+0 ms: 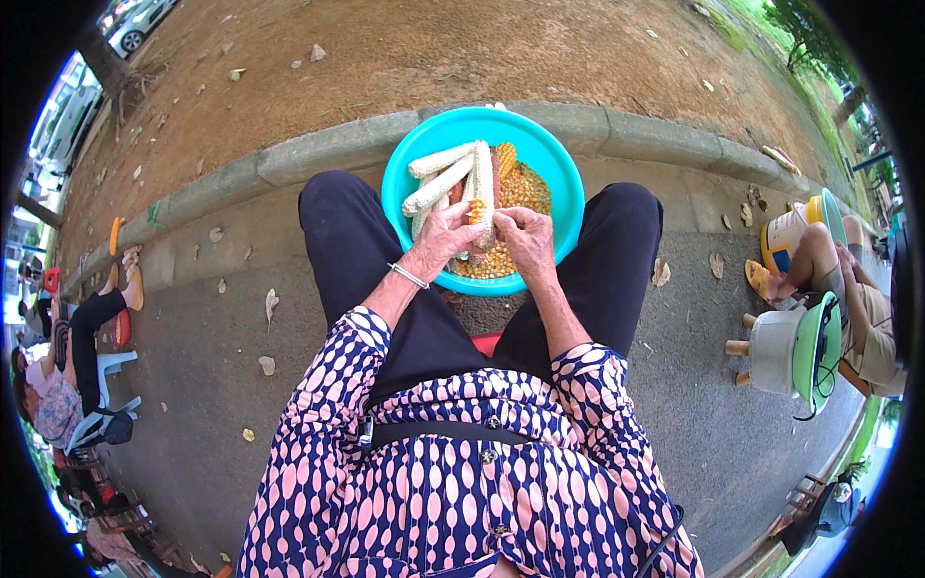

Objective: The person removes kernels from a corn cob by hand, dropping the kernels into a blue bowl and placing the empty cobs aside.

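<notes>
A turquoise plastic basin (pixel 571 180) rests between my knees, holding bare corn cobs and loose yellow kernels. My left hand (pixel 448 235) grips a small corn cob piece (pixel 477 212) with yellow kernels at its top, above the basin. My right hand (pixel 526 235) is close beside it, thumb and fingertips pinched together near the cob; whether a kernel is between them cannot be told. Several white stripped cobs (pixel 441 184) lie at the basin's left. Loose corn kernels (pixel 526 189) cover its right and lower parts, and a cob with kernels (pixel 507 155) lies near the top.
A concrete kerb (pixel 318 150) runs behind the basin, with bare soil beyond. People sit at both sides. At right stand a white bucket (pixel 784 235) and a stool-like grey container (pixel 773 352) with a green basin (pixel 813 347). Dry leaves dot the pavement.
</notes>
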{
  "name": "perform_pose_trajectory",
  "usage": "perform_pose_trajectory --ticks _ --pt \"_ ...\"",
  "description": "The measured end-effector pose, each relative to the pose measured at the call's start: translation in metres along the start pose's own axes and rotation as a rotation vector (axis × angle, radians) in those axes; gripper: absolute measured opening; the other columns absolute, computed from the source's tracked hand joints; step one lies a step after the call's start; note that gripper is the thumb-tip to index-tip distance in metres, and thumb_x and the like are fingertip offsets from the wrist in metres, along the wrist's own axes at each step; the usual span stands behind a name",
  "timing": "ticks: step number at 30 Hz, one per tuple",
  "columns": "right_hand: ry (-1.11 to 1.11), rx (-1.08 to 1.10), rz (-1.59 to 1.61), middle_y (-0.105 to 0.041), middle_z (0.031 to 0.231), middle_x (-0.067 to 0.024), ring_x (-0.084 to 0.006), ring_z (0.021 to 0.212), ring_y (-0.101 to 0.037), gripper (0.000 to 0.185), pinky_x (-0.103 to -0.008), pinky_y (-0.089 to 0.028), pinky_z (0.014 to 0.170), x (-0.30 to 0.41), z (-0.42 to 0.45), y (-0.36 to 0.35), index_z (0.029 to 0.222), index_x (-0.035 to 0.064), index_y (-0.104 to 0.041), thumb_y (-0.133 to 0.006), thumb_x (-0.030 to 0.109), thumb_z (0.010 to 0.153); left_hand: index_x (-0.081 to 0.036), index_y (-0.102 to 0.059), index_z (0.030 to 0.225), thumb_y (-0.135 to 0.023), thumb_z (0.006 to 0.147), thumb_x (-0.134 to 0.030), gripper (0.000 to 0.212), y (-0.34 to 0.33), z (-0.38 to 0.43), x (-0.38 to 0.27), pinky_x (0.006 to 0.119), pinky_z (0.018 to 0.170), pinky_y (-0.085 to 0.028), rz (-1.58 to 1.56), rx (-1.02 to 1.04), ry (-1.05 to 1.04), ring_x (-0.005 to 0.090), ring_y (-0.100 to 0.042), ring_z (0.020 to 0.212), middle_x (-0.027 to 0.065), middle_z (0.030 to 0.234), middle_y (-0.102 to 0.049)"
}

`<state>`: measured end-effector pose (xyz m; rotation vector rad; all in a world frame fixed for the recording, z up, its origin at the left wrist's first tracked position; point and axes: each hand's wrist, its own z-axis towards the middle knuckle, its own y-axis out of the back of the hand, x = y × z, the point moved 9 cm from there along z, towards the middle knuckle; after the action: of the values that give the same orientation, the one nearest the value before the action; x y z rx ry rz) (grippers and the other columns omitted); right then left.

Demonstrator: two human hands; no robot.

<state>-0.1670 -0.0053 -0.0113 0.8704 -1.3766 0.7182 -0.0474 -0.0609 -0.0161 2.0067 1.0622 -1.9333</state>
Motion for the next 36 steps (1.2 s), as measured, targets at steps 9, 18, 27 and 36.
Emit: perform_pose_trajectory --ticks 9,18,27,36 --pt "0.021 -0.045 -0.09 -0.067 0.073 -0.0078 -0.0117 0.067 -0.06 0.02 -0.028 -0.048 0.063 0.011 -0.006 0.003 0.092 -0.0021 -0.069 -0.059 0.01 0.079 0.003 -0.044 0.131 -0.062 0.087 -0.01 0.05 0.004 0.003 -0.003 0.027 0.073 -0.055 0.194 -0.063 -0.021 0.0103 -0.059 0.093 0.0054 0.11 -0.059" --pt "0.013 0.018 0.005 -0.066 0.087 -0.0056 -0.0098 0.076 -0.06 0.025 -0.0239 -0.048 0.068 0.009 -0.004 -0.002 0.104 -0.0043 -0.065 -0.059 0.011 0.086 0.0 -0.045 0.132 -0.067 0.082 -0.007 0.054 0.004 0.005 -0.009 0.023 0.06 -0.054 0.173 -0.09 -0.123 0.0117 -0.063 0.076 0.0071 0.093 -0.064" --pt "-0.095 0.044 0.192 -0.066 0.088 -0.0066 -0.0104 0.075 -0.061 0.026 -0.0252 -0.049 0.065 0.004 -0.007 -0.008 0.105 -0.005 -0.063 -0.05 0.006 0.086 0.001 -0.04 0.136 -0.064 0.085 -0.008 0.057 0.001 0.0 -0.008 0.025 0.074 -0.051 0.254 -0.05 -0.031 0.0109 -0.059 0.09 0.0069 0.107 -0.061" --pt "-0.009 -0.015 0.082 -0.066 0.082 -0.0069 -0.0104 0.072 -0.061 0.025 -0.0256 -0.05 0.064 0.0 -0.003 -0.002 0.101 -0.0052 -0.065 -0.058 0.01 0.083 0.0 -0.046 0.131 -0.064 0.083 -0.005 0.052 0.001 0.004 -0.004 0.023 0.064 -0.052 0.191 -0.072 -0.052 0.0082 -0.06 0.077 0.0049 0.098 -0.062"
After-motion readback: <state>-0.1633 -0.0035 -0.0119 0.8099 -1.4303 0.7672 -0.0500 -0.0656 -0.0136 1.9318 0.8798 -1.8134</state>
